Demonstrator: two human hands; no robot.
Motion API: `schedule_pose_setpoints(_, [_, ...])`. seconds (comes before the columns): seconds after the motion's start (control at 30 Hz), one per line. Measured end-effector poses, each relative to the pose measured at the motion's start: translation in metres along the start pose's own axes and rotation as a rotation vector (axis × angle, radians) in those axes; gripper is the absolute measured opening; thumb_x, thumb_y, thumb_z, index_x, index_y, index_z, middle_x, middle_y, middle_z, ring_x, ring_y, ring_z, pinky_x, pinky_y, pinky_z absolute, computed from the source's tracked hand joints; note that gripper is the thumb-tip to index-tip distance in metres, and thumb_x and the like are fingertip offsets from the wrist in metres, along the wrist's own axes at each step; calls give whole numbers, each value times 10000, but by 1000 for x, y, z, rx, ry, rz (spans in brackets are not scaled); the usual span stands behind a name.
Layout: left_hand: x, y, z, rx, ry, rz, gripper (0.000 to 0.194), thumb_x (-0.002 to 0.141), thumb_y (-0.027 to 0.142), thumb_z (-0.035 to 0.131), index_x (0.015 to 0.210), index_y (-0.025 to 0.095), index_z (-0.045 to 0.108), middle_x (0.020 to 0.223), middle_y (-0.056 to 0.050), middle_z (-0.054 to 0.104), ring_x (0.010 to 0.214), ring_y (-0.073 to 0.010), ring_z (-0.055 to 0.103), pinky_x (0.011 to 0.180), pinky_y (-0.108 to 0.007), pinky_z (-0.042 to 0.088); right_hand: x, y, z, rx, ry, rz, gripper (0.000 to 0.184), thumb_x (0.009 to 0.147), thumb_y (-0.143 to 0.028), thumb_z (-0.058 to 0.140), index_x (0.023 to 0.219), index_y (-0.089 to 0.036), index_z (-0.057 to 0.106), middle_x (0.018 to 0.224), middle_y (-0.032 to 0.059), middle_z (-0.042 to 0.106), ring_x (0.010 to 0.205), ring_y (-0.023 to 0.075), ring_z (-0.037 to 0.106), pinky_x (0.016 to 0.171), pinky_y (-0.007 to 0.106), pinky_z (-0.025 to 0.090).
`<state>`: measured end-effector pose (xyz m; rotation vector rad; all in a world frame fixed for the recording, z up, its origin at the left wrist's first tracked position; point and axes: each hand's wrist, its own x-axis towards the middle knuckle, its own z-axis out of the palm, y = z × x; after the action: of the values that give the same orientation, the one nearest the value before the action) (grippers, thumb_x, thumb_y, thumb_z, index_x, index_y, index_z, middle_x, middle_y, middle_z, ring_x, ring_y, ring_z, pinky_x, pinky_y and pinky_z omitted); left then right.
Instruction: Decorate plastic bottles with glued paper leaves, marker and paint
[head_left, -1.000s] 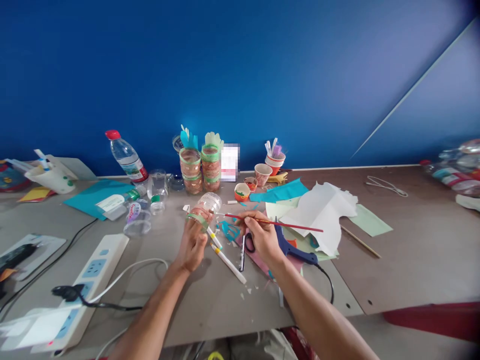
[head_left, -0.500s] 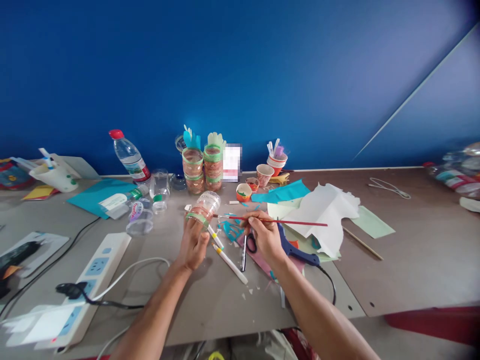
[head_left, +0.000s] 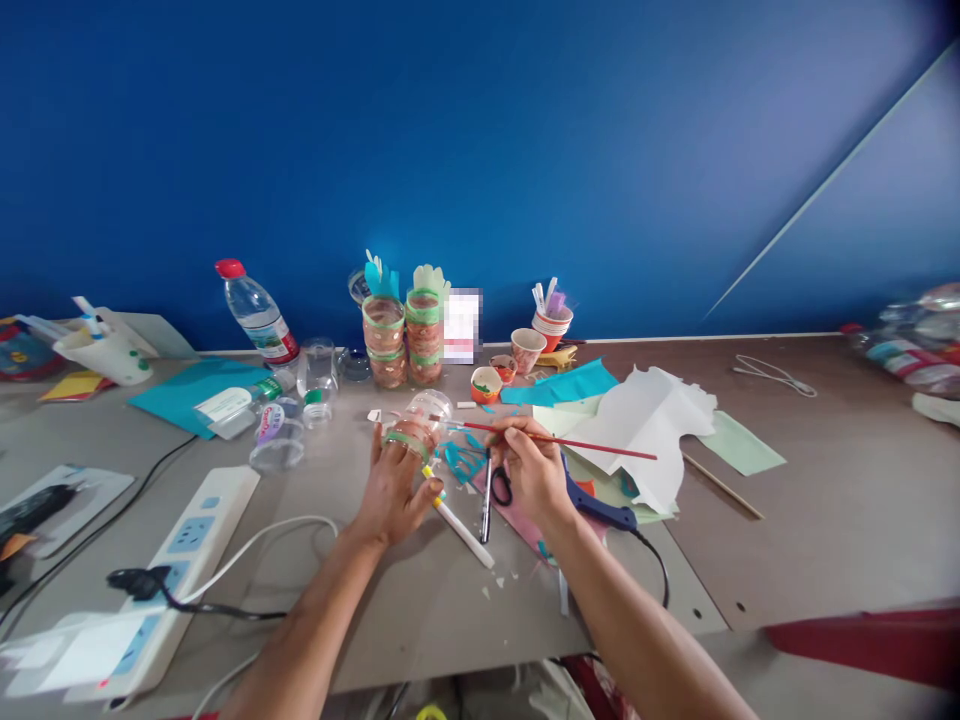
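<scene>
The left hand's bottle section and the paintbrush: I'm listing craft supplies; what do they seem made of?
Bottle section: probably clear, shiny plastic, see-through where bare, with brown and green coloring. Paintbrush: wooden or plastic handle; smooth red coat hides which. Bristles unclear.

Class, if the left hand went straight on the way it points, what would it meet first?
Probably the painted bottle that the left hand touches; depth beyond it is hard to judge.
</scene>
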<state>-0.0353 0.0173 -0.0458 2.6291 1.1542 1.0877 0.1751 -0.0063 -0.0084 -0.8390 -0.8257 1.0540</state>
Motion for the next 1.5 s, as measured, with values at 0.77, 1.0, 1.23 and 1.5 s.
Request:
schedule_pose_setpoints(0.77, [2, 8, -3, 185, -42, 40, 574, 1008, 556, 317, 1394, 222, 581, 1298, -134, 663, 1302, -321, 540, 1247, -637, 12, -1, -7, -1, -60, 0, 16, 114, 755, -329, 688, 761, -218, 715, 636, -6, 684, 501, 128, 563, 499, 263, 456])
schedule_pose_setpoints(1.0, [5, 14, -7, 254, -112, 88, 613, 1008, 571, 331, 1385, 175, 607, 1323, -171, 667, 1276, -337, 578, 1242, -622, -47, 0, -11, 1, -65, 55, 24, 89, 721, -299, 688, 708, -213, 705, 586, -18, 651, 494, 123, 545, 493, 255, 435])
schedule_pose_setpoints(1.23, [4, 13, -5, 241, -142, 77, 595, 986, 573, 408, 1428, 211, 571, 1412, -179, 610, 1383, -374, 493, 1229, -664, -34, -1, -12, 1, -114, -11, 46, 108, 745, -317, 687, 750, -213, 713, 629, -4, 677, 503, 127, 554, 512, 268, 455])
schedule_pose_setpoints(1.5, [3, 12, -4, 195, -130, 64, 601, 981, 590, 396, 1441, 238, 558, 1404, -163, 619, 1320, -376, 543, 1218, -680, -33, 2, -9, -3, -66, 15, 18, 120, 758, -341, 686, 749, -222, 707, 636, -9, 667, 530, 137, 572, 505, 269, 455])
